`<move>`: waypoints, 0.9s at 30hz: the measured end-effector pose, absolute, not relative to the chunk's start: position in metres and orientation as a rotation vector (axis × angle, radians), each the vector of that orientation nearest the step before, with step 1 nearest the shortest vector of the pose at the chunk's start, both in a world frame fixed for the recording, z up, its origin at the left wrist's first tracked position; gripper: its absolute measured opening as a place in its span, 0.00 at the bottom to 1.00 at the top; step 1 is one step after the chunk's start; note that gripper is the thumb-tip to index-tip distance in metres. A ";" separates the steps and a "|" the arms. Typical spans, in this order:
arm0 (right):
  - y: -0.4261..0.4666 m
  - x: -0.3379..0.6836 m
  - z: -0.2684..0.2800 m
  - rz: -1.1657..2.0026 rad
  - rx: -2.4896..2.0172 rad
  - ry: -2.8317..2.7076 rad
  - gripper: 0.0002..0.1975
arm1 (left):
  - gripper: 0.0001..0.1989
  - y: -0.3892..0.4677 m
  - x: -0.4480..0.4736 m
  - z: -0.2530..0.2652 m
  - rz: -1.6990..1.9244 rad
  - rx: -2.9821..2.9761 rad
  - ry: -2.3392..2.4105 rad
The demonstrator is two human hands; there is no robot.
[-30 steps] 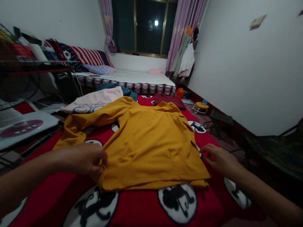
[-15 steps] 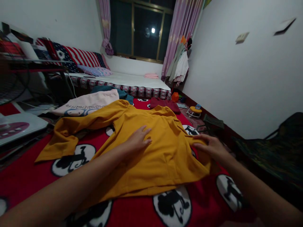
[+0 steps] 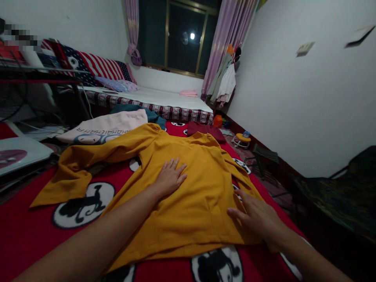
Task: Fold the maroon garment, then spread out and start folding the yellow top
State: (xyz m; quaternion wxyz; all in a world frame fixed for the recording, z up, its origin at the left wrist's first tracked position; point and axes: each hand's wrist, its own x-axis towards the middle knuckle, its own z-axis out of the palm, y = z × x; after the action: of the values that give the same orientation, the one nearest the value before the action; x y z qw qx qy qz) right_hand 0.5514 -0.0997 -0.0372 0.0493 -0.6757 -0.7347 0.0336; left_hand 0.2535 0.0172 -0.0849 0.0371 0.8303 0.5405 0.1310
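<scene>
A mustard-yellow long-sleeved top [image 3: 194, 188] lies spread over a red blanket [image 3: 26, 235] printed with white circles and black cartoon figures. My left hand [image 3: 170, 176] rests flat on the middle of the top, fingers apart. Over the right side of the top, by its right sleeve [image 3: 241, 172], is my right hand [image 3: 255, 215], with thumb and forefinger apart. That sleeve runs down beside the body and passes partly under my right hand, so its cuff is hidden. The other sleeve [image 3: 79, 160] stretches out to the left with a bend in it.
Beyond the top lie a pale pink printed garment [image 3: 117, 123], a teal garment [image 3: 155, 117] and a folded dark red garment [image 3: 205, 130]. A camouflage chair [image 3: 337, 199] and a small stool [image 3: 242, 139] stand at the right. A bed [image 3: 164, 98] is under the window.
My right hand has let go of the right sleeve and moved down toward the hem. The sleeve now lies straighter along the body. My left hand stays on the top, fingers spread wider.
</scene>
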 end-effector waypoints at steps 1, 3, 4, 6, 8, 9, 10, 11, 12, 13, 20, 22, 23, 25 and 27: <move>-0.098 0.549 -0.043 0.131 -2.024 -2.223 0.27 | 0.27 0.017 0.254 -0.084 0.406 2.547 1.658; -0.092 0.549 -0.050 0.273 -1.887 -2.153 0.25 | 0.27 0.017 0.254 -0.084 0.413 2.544 1.659; -0.089 0.550 -0.050 0.380 -1.814 -2.099 0.24 | 0.26 0.016 0.254 -0.084 0.412 2.541 1.663; -0.084 0.556 -0.045 0.552 -1.717 -1.956 0.21 | 0.27 0.015 0.252 -0.085 0.397 2.539 1.661; -0.085 0.562 -0.036 0.622 -1.703 -1.811 0.21 | 0.27 0.012 0.248 -0.087 0.373 2.549 1.637; -0.088 0.566 -0.032 0.639 -1.711 -1.769 0.20 | 0.27 0.010 0.246 -0.086 0.365 2.560 1.618; -0.092 0.569 -0.030 0.663 -1.718 -1.764 0.19 | 0.27 0.008 0.243 -0.085 0.365 2.574 1.600; -0.096 0.573 -0.028 0.701 -1.730 -1.801 0.16 | 0.27 0.007 0.241 -0.082 0.372 2.589 1.581; -0.099 0.575 -0.027 0.755 -1.745 -1.879 0.14 | 0.26 0.006 0.239 -0.077 0.380 2.602 1.559; -0.101 0.577 -0.027 0.812 -1.764 -1.983 0.12 | 0.25 0.007 0.238 -0.070 0.382 2.607 1.538; -0.021 0.560 0.004 0.411 -1.858 -2.332 0.08 | 0.18 0.046 0.270 -0.030 0.380 2.373 1.687; 0.026 0.547 0.010 0.334 -1.780 -2.215 0.10 | 0.16 0.058 0.282 -0.041 0.498 2.385 1.705; 0.050 0.541 0.009 0.290 -1.763 -2.158 0.12 | 0.16 0.063 0.286 -0.050 0.553 2.397 1.718; 0.097 0.530 0.002 0.208 -1.788 -2.038 0.17 | 0.19 0.068 0.290 -0.067 0.634 2.413 1.740; 0.139 0.522 -0.009 0.229 -1.868 -1.875 0.25 | 0.20 0.070 0.291 -0.080 0.677 2.416 1.731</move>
State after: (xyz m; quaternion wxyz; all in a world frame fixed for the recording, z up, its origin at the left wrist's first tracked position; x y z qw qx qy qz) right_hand 0.5218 0.1390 -0.0091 0.2399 -0.6827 -0.6851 0.0836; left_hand 0.2913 0.0699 -0.0803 0.0466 0.7917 0.5673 0.2219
